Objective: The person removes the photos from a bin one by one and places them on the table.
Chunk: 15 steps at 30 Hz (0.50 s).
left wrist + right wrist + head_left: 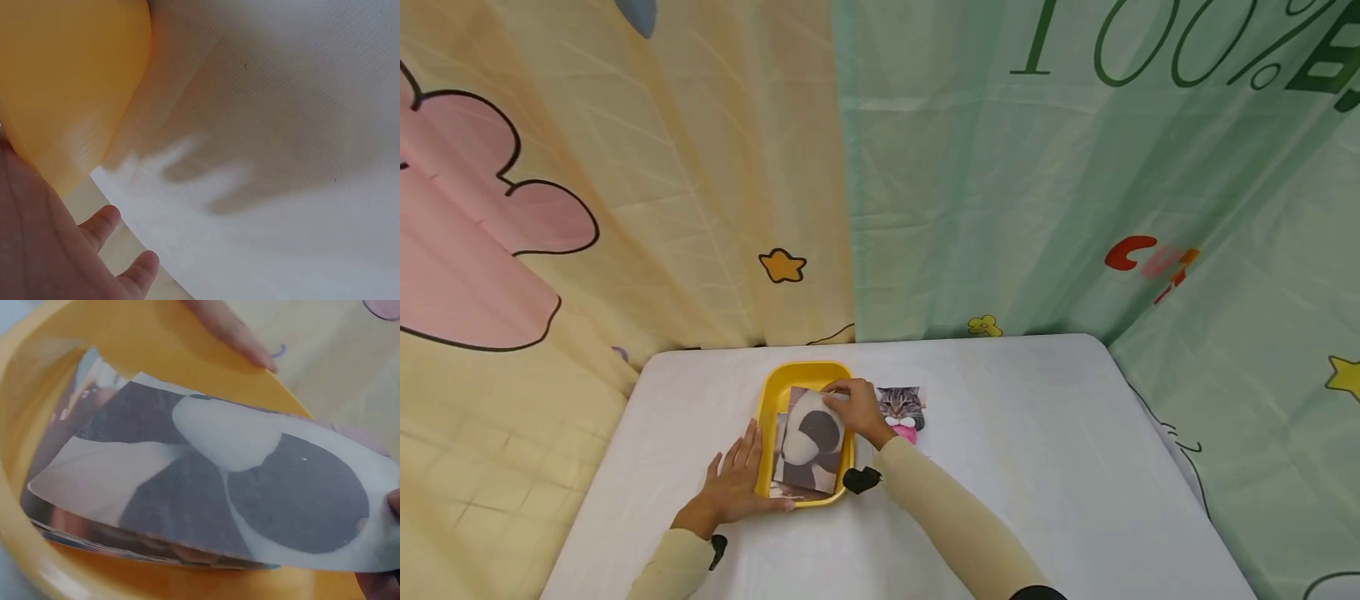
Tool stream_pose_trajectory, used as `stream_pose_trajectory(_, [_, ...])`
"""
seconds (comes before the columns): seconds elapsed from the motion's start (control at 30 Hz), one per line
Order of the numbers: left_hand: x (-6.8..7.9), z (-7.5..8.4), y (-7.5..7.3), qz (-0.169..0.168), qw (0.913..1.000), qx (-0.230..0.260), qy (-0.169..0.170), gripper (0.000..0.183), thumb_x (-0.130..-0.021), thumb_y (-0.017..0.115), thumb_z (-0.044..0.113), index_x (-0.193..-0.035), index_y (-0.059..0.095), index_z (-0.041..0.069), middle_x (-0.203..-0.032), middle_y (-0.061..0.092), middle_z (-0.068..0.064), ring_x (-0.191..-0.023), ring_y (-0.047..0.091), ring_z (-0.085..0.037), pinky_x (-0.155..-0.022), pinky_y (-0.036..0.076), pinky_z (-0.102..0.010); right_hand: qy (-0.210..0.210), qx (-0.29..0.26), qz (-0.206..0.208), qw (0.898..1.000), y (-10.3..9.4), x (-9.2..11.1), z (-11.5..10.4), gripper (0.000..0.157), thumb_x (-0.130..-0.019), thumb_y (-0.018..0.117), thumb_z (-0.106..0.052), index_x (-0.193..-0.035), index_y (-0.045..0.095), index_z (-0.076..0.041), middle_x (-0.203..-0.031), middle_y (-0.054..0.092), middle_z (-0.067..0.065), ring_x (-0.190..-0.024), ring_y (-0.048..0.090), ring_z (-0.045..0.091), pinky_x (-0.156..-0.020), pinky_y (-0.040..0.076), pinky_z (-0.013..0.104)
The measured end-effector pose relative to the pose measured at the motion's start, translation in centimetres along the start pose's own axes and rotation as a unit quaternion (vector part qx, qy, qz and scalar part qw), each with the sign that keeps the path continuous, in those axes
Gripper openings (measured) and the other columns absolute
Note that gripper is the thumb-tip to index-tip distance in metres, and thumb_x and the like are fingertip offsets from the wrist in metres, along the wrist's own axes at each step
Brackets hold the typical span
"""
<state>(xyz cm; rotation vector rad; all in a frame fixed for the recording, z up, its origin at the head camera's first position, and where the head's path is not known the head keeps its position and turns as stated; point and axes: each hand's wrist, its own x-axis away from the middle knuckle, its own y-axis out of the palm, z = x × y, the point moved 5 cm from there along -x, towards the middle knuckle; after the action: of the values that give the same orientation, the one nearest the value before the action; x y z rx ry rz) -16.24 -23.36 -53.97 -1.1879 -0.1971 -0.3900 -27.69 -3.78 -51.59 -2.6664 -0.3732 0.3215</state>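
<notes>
Grey-and-white rectangular paper card (811, 442), its far right corner pinched by the right hand (856, 410), tilts in the yellow plastic tray (805, 375), mostly hiding printed cards (795, 492) beneath; left hand (733, 486) spread against the tray's left side; right hand partly covers the grey tabby-cat picture (902, 405).

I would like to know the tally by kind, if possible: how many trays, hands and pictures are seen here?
Yellow tray: 1
Hands (left hand, right hand): 2
Held picture: 1
Cat picture outside the tray: 1
Total: 5, without the pictures beneath the held one, which overlap too much to count.
</notes>
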Motion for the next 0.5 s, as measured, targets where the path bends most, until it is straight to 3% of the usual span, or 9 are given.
stream_pose_trajectory(0.1, [-0.1, -0.1, 0.0, 0.0, 1.0, 0.006, 0.003, 0.137, -0.066, 0.068, 0.074, -0.15, -0.001, -0.009, -0.158, -0.009, -0.024, -0.141, 0.012, -0.047, -0.108, 0.006, -0.069, 0.021, -0.031, 0.001, 0.999, -1.0, -0.2, 0.7, 0.014, -0.088, 0.067, -0.003, -0.1, 0.074, 0.0, -0.102, 0.072, 0.012, -0.104, 0.064, 0.026, -0.092, 0.051, 0.038])
stream_pose_trajectory(0.2, [-0.2, -0.1, 0.1, 0.003, 0.9999, 0.009, 0.006, 0.137, -0.065, 0.067, 0.075, -0.15, -0.001, -0.008, -0.158, -0.009, -0.024, -0.142, 0.011, -0.047, -0.108, 0.006, -0.069, 0.052, -0.067, 0.006, 0.996, -2.1, -0.2, 1.3, 0.016, -0.087, 0.068, 0.0, -0.103, 0.073, 0.002, -0.104, 0.071, 0.016, -0.098, 0.065, 0.021, -0.082, 0.054, 0.031])
stream_pose_trajectory(0.37, [-0.3, -0.3, 0.2, 0.011, 0.9998, 0.012, 0.007, 0.138, -0.065, 0.068, 0.076, -0.15, 0.0, -0.009, -0.159, -0.008, -0.024, -0.141, 0.012, -0.047, -0.108, 0.005, -0.068, 0.091, -0.134, 0.041, 0.986, -3.9, 0.0, 2.3, 0.016, -0.086, 0.07, -0.001, -0.101, 0.069, 0.004, -0.095, 0.072, 0.02, -0.06, 0.057, 0.006, -0.052, 0.045, 0.019])
stream_pose_trajectory(0.5, [-0.2, -0.2, 0.1, 0.007, 0.9999, 0.012, 0.006, 0.137, -0.066, 0.067, 0.075, -0.15, -0.001, -0.009, -0.158, -0.009, -0.024, -0.141, 0.011, -0.047, -0.108, 0.005, -0.069, 0.099, -0.169, 0.077, 0.978, -5.7, 0.0, 2.7, 0.018, -0.085, 0.072, -0.004, -0.101, 0.07, 0.003, -0.094, 0.072, 0.018, -0.062, 0.057, 0.005, -0.057, 0.048, 0.019])
